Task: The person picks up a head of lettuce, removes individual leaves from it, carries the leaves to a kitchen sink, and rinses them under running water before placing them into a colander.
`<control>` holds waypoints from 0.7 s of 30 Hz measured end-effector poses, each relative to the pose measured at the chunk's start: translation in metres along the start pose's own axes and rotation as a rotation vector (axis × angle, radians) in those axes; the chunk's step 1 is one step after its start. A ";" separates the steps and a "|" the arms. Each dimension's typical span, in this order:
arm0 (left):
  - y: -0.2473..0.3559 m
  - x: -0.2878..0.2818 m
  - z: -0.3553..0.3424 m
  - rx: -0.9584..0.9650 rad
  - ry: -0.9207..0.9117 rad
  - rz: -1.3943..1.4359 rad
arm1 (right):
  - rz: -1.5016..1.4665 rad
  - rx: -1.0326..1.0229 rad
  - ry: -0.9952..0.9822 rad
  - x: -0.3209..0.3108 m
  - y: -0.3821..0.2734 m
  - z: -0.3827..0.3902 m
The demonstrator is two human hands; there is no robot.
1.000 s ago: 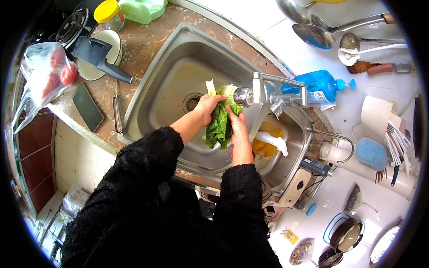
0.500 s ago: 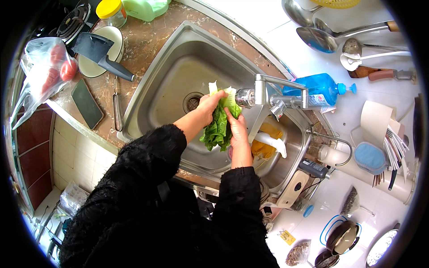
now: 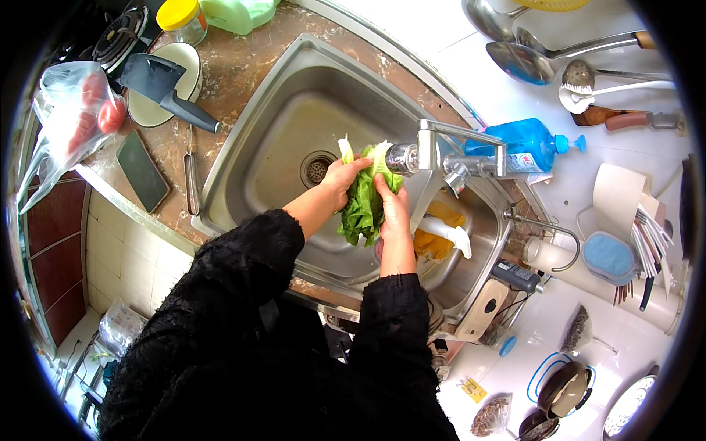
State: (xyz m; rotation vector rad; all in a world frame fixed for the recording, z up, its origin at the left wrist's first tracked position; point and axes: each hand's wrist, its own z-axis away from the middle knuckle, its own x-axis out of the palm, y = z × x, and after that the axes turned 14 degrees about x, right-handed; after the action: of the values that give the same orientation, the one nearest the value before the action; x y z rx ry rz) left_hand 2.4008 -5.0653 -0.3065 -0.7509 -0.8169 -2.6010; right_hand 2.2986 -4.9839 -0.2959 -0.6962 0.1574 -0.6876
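Both my hands hold a bunch of green leafy lettuce (image 3: 362, 209) over the large steel sink basin (image 3: 272, 117). My left hand (image 3: 338, 178) is closed on its upper left part, thumb across the pale stems. My right hand (image 3: 393, 207) grips its right side from below, thumb on the leaves. The faucet spout (image 3: 401, 159) is at the top right of the leaves, very close or touching. The drain (image 3: 317, 170) shows left of my left hand. In the smaller basin (image 3: 478, 235) at right lie a yellow cloth (image 3: 434, 245) and a white object (image 3: 448, 231).
The counter (image 3: 228, 55) holds a cleaver (image 3: 151, 79) on a bowl, a bag of tomatoes (image 3: 92, 114), a phone (image 3: 143, 169) and steel tongs (image 3: 192, 176). A blue bottle (image 3: 515, 140) lies behind the faucet. Ladles (image 3: 518, 60) hang on the tiled wall at right.
The lettuce and both hands have shifted only slightly, still beside the spout. The grip stays on the leaves, which are turned a little.
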 end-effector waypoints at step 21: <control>0.023 0.012 0.007 0.043 0.085 -0.264 | 0.214 -0.081 0.004 0.004 -0.004 0.000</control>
State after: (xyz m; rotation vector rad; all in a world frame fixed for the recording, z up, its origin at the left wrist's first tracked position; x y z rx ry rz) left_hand 2.4042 -5.0807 -0.2848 -0.5479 -1.0025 -2.8131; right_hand 2.3000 -4.9887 -0.2929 -0.7437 0.2608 -0.4797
